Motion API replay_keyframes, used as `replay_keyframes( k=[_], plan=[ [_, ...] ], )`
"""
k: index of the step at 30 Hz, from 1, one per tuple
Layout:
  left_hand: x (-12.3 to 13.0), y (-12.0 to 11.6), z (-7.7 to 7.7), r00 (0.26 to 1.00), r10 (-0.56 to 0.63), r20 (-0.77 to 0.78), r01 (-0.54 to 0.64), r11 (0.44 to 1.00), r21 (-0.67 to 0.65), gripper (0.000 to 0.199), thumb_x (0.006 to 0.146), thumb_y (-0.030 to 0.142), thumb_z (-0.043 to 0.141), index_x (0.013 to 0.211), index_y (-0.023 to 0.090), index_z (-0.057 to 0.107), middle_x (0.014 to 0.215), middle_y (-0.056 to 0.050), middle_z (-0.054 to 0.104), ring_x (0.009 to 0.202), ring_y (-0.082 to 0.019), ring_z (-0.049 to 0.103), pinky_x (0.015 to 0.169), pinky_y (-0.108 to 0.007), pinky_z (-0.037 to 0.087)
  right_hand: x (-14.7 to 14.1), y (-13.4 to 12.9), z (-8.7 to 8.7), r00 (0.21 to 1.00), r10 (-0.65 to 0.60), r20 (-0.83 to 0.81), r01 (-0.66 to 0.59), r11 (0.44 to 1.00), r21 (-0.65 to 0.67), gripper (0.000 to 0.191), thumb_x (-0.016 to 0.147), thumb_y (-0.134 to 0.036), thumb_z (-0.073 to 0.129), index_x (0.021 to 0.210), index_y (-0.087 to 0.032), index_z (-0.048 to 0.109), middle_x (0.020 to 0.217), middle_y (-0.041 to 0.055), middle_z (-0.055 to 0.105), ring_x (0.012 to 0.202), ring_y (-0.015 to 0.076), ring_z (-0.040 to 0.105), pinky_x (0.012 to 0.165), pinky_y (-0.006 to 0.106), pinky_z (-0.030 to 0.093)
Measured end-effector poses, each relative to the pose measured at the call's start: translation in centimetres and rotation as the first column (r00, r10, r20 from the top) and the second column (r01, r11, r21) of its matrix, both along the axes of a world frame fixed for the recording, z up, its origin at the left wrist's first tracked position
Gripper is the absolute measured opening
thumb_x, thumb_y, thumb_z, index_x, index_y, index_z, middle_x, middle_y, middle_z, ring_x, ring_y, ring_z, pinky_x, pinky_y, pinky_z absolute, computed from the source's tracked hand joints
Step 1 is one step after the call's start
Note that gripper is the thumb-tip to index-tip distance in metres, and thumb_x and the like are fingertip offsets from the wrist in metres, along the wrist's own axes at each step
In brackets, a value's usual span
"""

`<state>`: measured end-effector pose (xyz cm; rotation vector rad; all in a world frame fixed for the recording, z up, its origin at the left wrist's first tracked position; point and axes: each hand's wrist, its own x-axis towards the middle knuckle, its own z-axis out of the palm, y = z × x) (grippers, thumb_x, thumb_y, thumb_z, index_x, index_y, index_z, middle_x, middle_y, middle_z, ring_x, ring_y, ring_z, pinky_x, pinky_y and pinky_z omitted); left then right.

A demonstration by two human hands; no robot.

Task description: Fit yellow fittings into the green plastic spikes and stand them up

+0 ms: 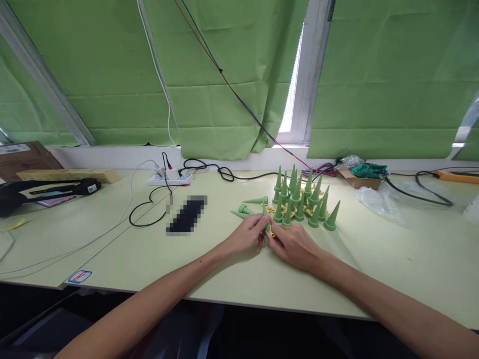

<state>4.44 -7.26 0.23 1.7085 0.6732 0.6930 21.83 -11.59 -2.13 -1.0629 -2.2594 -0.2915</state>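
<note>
My left hand point(247, 233) is closed around a green plastic spike point(265, 210), its tip pointing up and away from me. Beside it, my right hand point(297, 245) pinches a small yellow tubular piece point(273, 234) against the spike's side; whether the piece is seated there I cannot tell. Just beyond my hands, several green spikes point(331, 219) stand upright on their round bases. Small yellow pieces point(270, 209) lie scattered among them. Left of the group, a few more spikes point(255, 200) lie on their sides.
On the pale table point(209, 269), a pixelated dark rectangle point(187, 214) lies to the left. Behind it are a power strip point(170, 177) and black cables point(224, 172). At the right back sit a small cardboard box point(359, 178) and clear plastic wrap point(379, 204).
</note>
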Motion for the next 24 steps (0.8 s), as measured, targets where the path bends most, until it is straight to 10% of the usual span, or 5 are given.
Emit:
replay_keyframes(
  k=[24],
  plan=[
    [0.08, 0.22, -0.39, 0.999, 0.025, -0.033, -0.025, 1.0, -0.014, 0.043, 0.097, 0.055, 0.042, 0.083, 0.016, 0.054, 0.058, 0.003, 0.049, 0.042, -0.009, 0.046, 0.042, -0.022, 0.037, -0.27, -0.17, 0.42, 0.992, -0.044, 0.115, 0.045, 0.999, 0.001, 0.024, 0.098, -0.022, 0.04, 0.088, -0.013, 0.059, 0.064, 0.0066, 0.066, 0.05, 0.0146, 0.052, 0.05, 0.03, 0.018]
  ],
)
